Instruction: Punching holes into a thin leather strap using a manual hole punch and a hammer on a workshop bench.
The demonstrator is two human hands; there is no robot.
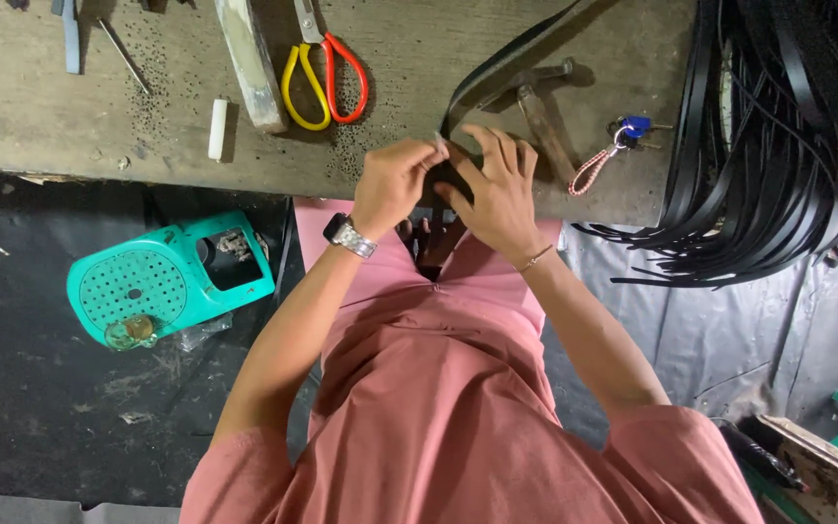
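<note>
I'm looking at a workshop: a scarred wooden surface (41,107) with scissors (325,68), a hammer (540,112), and bundled black straps (768,165).

A single head-worn camera looks almost straight down the person's chest and forearms, close to both hands at upper centre of the frame. The workbench (70,107) spans the top edge; the dark floor (41,408) fills the lower left, farther away.
</note>
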